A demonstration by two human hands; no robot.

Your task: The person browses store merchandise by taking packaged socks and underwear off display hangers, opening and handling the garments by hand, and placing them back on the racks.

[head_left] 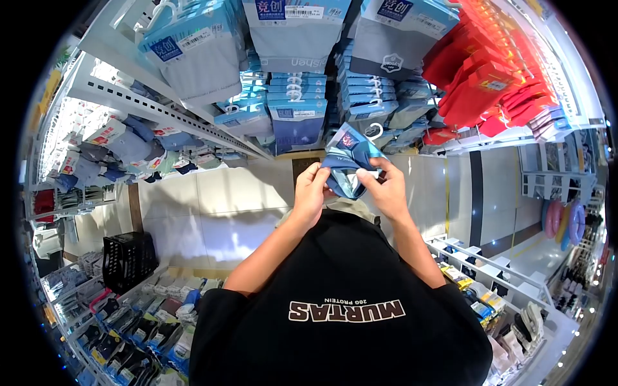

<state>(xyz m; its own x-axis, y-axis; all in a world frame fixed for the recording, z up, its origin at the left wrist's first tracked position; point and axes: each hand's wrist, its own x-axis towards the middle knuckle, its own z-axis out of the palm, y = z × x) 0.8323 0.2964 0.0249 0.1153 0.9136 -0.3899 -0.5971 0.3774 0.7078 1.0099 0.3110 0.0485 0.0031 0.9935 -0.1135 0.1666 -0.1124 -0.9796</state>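
Observation:
Both my hands hold a pair of blue underpants on a card with a white hook, in front of my body. My left hand pinches the lettered waistband at its left side. My right hand grips the right side, its thumb pressed near the waistband opening. Between the hands the waistband is spread, and a pale inside surface shows. The printed card stands tilted above the waistband. Straight ahead hang rows of similar packs, such as a dark blue pack.
Grey packs hang ahead at the upper left, red garments at the upper right. A perforated white shelf rail runs along the left. Behind me are a black basket and display bins of packaged goods. Pale floor tiles lie below.

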